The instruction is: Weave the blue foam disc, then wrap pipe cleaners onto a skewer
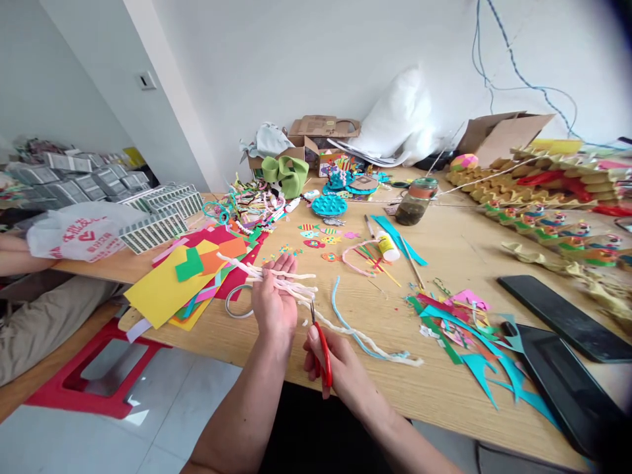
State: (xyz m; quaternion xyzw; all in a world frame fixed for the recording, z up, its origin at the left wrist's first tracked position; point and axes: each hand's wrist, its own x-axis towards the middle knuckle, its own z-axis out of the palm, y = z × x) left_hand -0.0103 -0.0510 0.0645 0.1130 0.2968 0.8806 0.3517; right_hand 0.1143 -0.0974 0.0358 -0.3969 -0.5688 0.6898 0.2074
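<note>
You work in a bright room with a white wall behind, at a long wooden tabletop [444, 263] which fills the middle of the frame and is crowded with craft material.

Your left hand [274, 299] is low in the centre of the frame, palm turned up, and its grip is closed loosely around a bundle of white fuzzy strands [276, 276]. The strands lie across your fingers, and their long axis goes from the upper left to the lower right of the frame; the free ends stick out to the left, over the coloured paper sheets [168, 289]. Your right hand [340, 368] is just below and right of the left one, so the strands lie up and to the left of it. Its grip is closed on the red handles of the scissors [320, 345], and the blades point up toward the strands. The tips are just beside the bundle, at the right edge of your left palm; whether the blades are open or closed, I cannot tell. Of both hands, the left already has the strands, and the right is very near.

One long white and light blue strand [365, 339] lies on the tabletop to the right of the scissors. Further right are turquoise and pink paper scraps [464, 322] and two dark tablets [563, 316]. A glue bottle [388, 245] and a glass jar [412, 205] stand toward the centre top. A roll of tape [236, 301] lies just left of your left hand. At the far left edge, the arm of another person [20, 260] rests near a white plastic bag [79, 234].
</note>
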